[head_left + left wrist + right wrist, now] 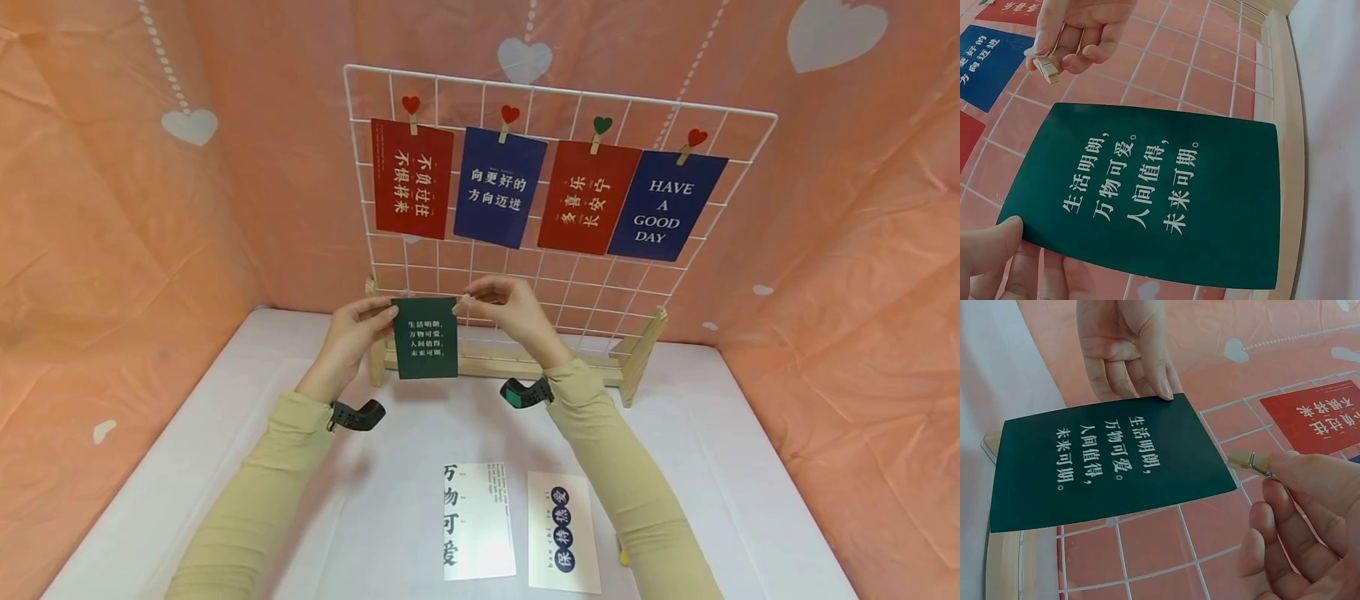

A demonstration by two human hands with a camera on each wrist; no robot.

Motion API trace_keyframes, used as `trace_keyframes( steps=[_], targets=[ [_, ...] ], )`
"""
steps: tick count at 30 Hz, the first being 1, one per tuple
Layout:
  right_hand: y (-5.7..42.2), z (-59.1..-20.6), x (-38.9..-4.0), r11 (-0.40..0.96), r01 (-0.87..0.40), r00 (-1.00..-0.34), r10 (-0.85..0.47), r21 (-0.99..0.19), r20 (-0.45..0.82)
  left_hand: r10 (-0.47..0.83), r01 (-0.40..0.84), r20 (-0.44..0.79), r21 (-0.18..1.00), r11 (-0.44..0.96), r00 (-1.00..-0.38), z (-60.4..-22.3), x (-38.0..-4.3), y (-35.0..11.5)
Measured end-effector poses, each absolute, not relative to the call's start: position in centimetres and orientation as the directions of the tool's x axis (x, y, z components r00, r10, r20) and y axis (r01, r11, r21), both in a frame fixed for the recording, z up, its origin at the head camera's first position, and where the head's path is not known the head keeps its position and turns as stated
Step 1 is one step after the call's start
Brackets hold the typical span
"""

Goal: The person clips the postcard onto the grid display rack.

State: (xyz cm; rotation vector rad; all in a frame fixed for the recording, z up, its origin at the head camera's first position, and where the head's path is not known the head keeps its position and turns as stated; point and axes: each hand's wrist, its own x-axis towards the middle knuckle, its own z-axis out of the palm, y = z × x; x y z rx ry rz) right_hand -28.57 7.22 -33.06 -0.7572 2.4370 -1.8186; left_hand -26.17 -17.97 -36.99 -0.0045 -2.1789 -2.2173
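My left hand (351, 343) pinches a dark green card (426, 367) with white Chinese writing by its upper left corner, thumb over the printed face. The card stands upright in front of the lower part of a white wire grid rack. Between thumb and fingers, my right hand (516, 315) holds a small wooden clothespin (1246, 459) by one end. Its free tip points at the card's upper right edge, close beside it in the right wrist view. A pale piece on the clothespin (1046, 70) is partly covered by the thumb.
Higher on the grid hang a red card (412, 217), a blue card (491, 229), another red card (573, 233) and another blue card (648, 247), each under a heart-topped clip. Wooden feet (640, 362) support the rack. Two white cards (480, 542) (564, 579) lie on the white table.
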Motion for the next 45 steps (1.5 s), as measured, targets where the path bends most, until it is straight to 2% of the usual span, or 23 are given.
trace_keyframes(
  steps=[8,14,36,45],
  targets=[
    [6.9,-32.8,-29.3,0.237,-0.376,-0.89,-0.36,-0.896,0.279,-0.059,0.046,0.046,0.999,-0.011,-0.997,-36.5,-26.4,-18.2],
    [6.2,-32.2,-29.7,0.252,-0.426,-0.875,-0.359,-0.869,0.325,-0.077,0.09,0.091,0.996,0.019,-0.993,-36.1,-26.9,-18.2],
    [3.7,-31.8,-30.0,0.17,-0.521,-0.841,-0.271,-0.836,0.469,-0.167,0.186,0.194,0.981,0.061,-0.967,-34.8,-28.3,-17.5],
    [2.5,-32.0,-30.5,0.254,-0.591,-0.806,-0.214,-0.766,0.551,-0.186,0.194,0.211,0.975,0.109,-0.96,-34.7,-28.7,-17.3]
  ],
)
